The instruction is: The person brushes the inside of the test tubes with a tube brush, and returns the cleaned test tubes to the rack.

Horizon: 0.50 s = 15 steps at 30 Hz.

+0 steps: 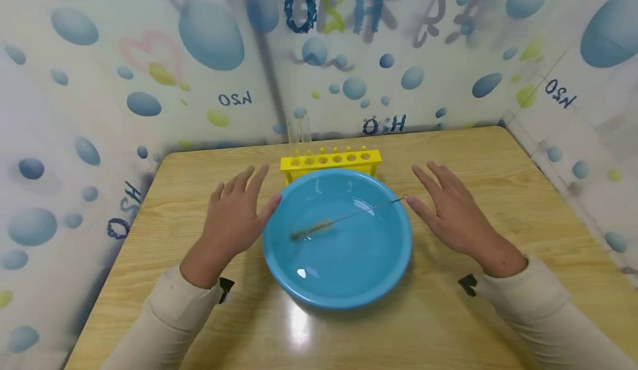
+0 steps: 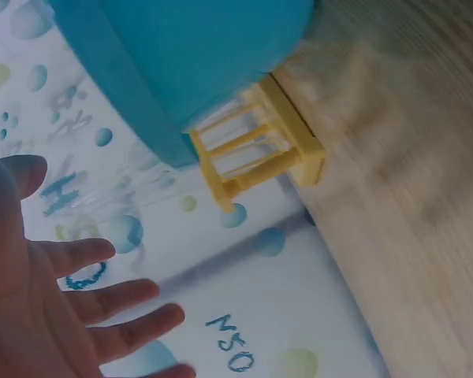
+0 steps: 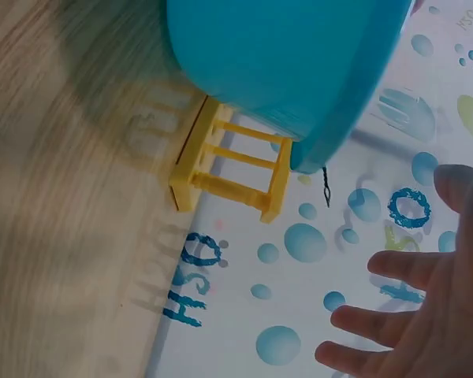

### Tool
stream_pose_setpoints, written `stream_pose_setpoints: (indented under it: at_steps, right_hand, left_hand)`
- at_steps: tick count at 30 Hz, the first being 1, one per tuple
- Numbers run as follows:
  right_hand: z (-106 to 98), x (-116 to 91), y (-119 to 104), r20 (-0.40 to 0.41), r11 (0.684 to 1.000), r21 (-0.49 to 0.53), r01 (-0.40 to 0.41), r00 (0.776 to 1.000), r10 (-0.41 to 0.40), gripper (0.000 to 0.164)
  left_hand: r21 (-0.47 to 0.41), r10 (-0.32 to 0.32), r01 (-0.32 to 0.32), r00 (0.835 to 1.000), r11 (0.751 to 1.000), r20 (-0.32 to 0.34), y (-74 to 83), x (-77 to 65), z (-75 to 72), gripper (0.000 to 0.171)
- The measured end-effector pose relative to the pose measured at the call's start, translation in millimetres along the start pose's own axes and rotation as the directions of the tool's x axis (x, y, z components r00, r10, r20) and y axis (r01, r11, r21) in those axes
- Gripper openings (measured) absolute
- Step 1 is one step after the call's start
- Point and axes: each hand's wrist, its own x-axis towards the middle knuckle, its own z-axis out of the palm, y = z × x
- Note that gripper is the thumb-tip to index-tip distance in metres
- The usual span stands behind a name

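A round blue basin (image 1: 339, 295) stands on the wooden table, with water in it. Across it lies a test tube brush (image 1: 313, 229), its bristles inside the basin and its thin wire handle reaching over the right rim to a small loop. My left hand (image 1: 234, 215) is held up beside the basin's left rim, fingers spread and holding nothing. On the other side my right hand (image 1: 456, 215) is raised with spread fingers, the thumb close to the wire loop in the head view. Both wrist views show the hands with straight, parted fingers.
Behind the basin stands a yellow test tube rack (image 1: 331, 161) with two clear glass test tubes (image 1: 300, 134) upright at its left end. Patterned walls close off the back and both sides of the wooden table (image 1: 498, 303).
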Motion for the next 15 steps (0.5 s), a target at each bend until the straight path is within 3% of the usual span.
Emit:
stream_pose_setpoints:
  at_steps: [4, 9, 12, 15]
  right_hand:
    - [1.8, -0.5, -5.2, -0.01, 0.998, 0.053, -0.023, 1.0, 0.024, 0.068]
    - [11.2, 6.1, -5.2, 0.048, 0.978, 0.196, -0.067, 0.997, 0.058, 0.068]
    - [23.3, 11.7, -2.0, 0.14, 0.928, 0.353, -0.117, 0.988, 0.071, 0.069]
    - [36.5, 14.2, -0.4, 0.224, 0.859, 0.482, -0.174, 0.972, 0.072, 0.067]
  left_hand:
    - [-0.036, -0.028, 0.028, 1.0, 0.999, -0.003, -5.4, -2.2, 2.8, 0.063]
    - [-0.197, -0.056, 0.077, 0.993, 0.977, 0.107, -10.1, -1.8, 18.7, 0.06]
    - [-0.31, -0.065, 0.121, 0.981, 0.943, 0.185, -8.4, -3.8, 33.8, 0.059]
    - [-0.391, -0.076, 0.151, 0.976, 0.908, 0.202, -6.0, -8.4, 45.8, 0.056]
